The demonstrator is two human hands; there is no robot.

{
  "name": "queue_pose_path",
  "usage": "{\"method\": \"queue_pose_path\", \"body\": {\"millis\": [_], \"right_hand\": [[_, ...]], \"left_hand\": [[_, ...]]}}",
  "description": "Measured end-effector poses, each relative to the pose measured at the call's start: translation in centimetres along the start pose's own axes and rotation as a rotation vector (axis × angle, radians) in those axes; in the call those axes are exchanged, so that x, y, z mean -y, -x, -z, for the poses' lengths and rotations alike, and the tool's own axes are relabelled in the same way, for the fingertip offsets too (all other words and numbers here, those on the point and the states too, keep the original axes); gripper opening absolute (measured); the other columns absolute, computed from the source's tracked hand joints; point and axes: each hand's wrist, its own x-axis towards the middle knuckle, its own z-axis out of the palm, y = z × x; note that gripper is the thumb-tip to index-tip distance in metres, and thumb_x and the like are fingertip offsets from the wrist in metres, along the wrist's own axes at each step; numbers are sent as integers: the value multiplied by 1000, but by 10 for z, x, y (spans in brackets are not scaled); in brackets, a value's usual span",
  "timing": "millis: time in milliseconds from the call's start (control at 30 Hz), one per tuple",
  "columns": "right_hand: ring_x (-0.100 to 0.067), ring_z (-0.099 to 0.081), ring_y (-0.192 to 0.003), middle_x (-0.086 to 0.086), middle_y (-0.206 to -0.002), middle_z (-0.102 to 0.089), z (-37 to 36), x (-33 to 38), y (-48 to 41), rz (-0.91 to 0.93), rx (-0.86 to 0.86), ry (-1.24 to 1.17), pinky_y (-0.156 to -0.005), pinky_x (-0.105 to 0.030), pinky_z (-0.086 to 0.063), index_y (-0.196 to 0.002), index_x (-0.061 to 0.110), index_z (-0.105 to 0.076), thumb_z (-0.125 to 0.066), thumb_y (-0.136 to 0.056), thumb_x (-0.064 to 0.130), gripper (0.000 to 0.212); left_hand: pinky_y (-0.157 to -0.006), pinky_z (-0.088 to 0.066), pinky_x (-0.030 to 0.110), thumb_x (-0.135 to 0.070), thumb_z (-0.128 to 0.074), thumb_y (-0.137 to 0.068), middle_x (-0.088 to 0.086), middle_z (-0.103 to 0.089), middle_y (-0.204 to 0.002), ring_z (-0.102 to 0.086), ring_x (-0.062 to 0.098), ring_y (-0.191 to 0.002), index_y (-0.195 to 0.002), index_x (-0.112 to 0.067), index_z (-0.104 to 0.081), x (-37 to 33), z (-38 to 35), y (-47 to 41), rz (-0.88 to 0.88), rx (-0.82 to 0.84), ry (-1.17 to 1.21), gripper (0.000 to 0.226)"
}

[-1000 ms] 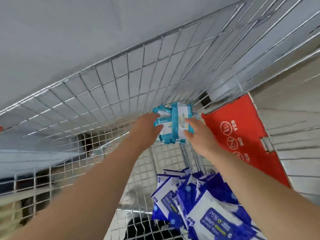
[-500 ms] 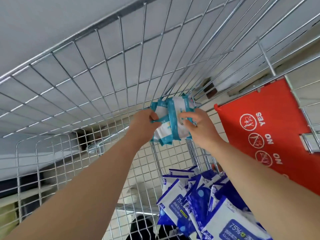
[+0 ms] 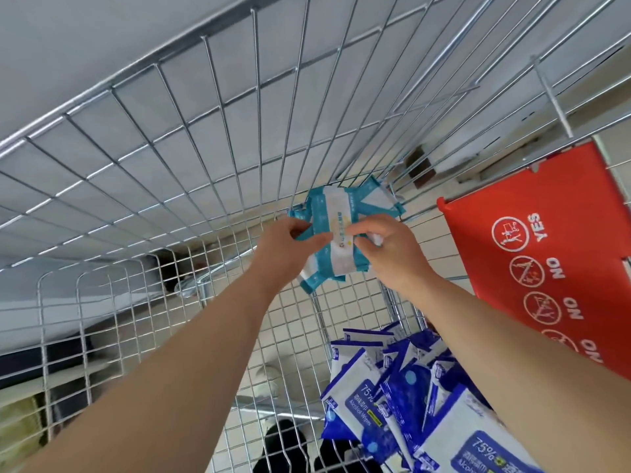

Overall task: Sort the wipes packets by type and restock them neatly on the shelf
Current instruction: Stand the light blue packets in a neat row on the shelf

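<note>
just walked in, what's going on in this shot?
A person holds a small bundle of teal wipes packets with both hands, the left hand and right hand pinching it from either side, raised close to a wire grid. A pile of blue alcohol wipes packets lies below at right, unsorted, next to a red YES/NO panel.

Arms outstretched, left hand (image 3: pixel 283 244) and right hand (image 3: pixel 389 254) each pinch the teal packets (image 3: pixel 336 213).

Wire mesh (image 3: pixel 258 87) blocks overhead; blue packets (image 3: pixel 409 387) apparently crowd below.
</note>
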Motion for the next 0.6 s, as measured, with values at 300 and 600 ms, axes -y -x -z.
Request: {"method": "queue_pose_path", "body": {"millis": [300,600], "right_hand": [[-24,-39,-123,-7,-129,-49,4,-10,-18,-31,-12,252,-100,-29,-29,-133,14,-48,-72,-79,20,59],[-23,-61,-77,0,-81,-61,-3,-9,-12,-202,-72,184,-66,-35,-51,-92,13,-57,-58,-88,32,20]], "left_hand": [[-74,-52,27,-21,-68,-88,0,-67,-105,-65,18,-94,-114,-11,-60,28,35,11,40,-100,20,29],[-66,-49,18,-16,-63,-91,-6,-66,-98,-64,6,-86,-107,-16,-57,51,42,21,57,-166,106,17]]}}
